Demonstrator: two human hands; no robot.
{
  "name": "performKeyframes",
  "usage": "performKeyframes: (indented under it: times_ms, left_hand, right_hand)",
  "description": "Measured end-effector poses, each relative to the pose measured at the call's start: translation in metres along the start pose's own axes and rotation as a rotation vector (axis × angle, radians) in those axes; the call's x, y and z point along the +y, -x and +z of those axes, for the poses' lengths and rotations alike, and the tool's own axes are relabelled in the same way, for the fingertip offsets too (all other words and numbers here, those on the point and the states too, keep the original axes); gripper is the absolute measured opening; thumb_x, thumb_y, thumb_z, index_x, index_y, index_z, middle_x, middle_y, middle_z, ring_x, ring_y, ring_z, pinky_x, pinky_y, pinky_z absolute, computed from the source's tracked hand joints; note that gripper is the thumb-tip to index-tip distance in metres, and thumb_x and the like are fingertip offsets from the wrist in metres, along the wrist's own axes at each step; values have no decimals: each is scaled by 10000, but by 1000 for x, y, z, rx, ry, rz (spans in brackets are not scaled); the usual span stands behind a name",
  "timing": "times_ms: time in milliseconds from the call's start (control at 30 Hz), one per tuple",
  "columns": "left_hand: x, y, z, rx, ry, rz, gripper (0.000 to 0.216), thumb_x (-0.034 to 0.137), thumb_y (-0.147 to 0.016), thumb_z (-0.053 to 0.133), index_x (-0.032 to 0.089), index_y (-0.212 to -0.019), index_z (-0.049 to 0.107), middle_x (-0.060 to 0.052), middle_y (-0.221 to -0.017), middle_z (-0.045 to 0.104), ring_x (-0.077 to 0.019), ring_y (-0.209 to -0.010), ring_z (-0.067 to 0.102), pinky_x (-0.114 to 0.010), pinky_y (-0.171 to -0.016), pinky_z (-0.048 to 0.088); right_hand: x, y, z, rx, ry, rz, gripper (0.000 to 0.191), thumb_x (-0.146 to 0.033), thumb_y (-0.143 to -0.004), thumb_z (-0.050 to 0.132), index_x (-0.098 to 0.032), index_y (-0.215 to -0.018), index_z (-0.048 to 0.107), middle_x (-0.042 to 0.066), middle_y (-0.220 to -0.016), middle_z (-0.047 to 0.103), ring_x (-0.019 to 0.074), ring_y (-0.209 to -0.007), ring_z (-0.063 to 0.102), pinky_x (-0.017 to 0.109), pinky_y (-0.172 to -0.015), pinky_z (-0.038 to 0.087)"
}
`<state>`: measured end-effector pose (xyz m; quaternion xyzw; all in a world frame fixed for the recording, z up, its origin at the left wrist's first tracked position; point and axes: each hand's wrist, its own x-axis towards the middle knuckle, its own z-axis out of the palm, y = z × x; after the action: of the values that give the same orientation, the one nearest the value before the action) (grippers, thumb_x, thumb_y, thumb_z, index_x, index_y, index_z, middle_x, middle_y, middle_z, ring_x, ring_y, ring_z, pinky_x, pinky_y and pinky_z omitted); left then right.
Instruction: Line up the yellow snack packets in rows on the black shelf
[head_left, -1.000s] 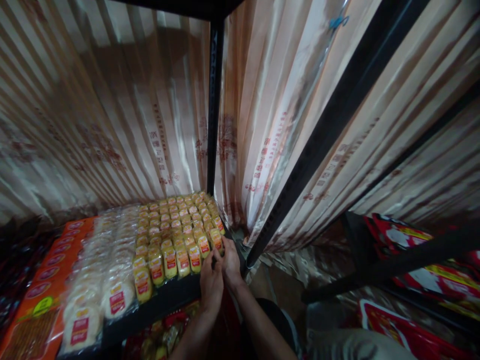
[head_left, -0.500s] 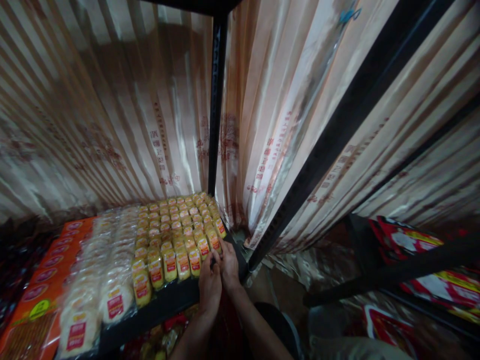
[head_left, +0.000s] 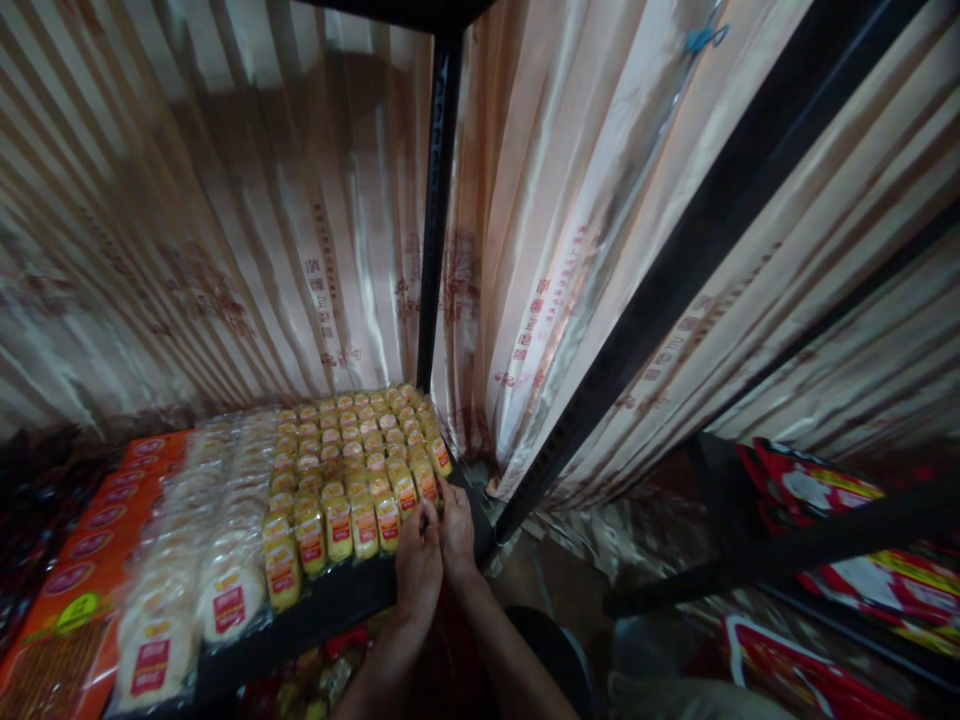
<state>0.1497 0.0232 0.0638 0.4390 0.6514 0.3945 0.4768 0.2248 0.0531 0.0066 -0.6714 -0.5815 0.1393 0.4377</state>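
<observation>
Hardly changing anything here, tbh. Keeping the bare right hand (head_left: 456, 530) low in the middle of the frame, touching or just beside the near right corner of the rows of small yellow plastic-wrapped packets with red labels (head_left: 339, 525). Holding the bare left hand (head_left: 418, 562) tight beside it, curled inward; not making out any grip for either, too dark and blurry. So probably still fiddling with that same corner, leaving the rows looking the same on the straight-edged black shelf (head_left: 322, 615), lower left of centre. Comparing with a second ago: mostly just noticing a slight camera turn, now seeing the knotted blue cord (head_left: 706, 38) further right, up in the upper right.
</observation>
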Motion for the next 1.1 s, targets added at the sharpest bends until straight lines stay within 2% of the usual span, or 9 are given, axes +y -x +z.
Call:
performKeyframes:
  times_ms: [233,433,700,900,1100]
  left_hand:
    - [-17,23,-13,67,-292,230,377,108,-779,342,102,-1050,604,-125,-1125,622,-183,-1068,557,-329,-993,386]
    - [-47,25,-31,192,-420,294,363,167,-815,356,133,-1078,604,-106,-1092,637,-179,-1030,586,-333,-934,456]
    - [-56,4,-24,288,-475,385,430,183,-836,320,98,-1182,561,-145,-1173,598,-214,-1106,542,-379,-977,432]
    - [-66,2,-22,331,-432,437,435,216,-851,310,101,-1194,551,-148,-1127,599,-209,-1060,556,-380,-962,444]
    - [-66,-2,-21,363,-414,457,426,181,-833,326,112,-1187,552,-139,-1146,575,-211,-1099,523,-378,-972,434]
  right_hand:
    - [-3,7,-4,86,-1,-46,392,-319,-829,472,-140,-1173,534,126,-1053,542,231,-940,528,417,-880,454]
    - [-13,15,-5,48,48,-93,434,-336,-799,540,-154,-1191,507,114,-1075,531,245,-1031,494,403,-905,442]
    - [-18,11,1,76,174,-118,399,-310,-786,556,-180,-1160,506,98,-1059,540,243,-1018,488,375,-887,440]
    - [-22,13,0,70,199,-139,392,-296,-801,534,-167,-1168,482,103,-1061,533,243,-1024,476,372,-885,429]
    - [-24,13,4,110,178,-126,370,-288,-794,528,-168,-1142,487,104,-1034,542,244,-1009,489,383,-879,431]
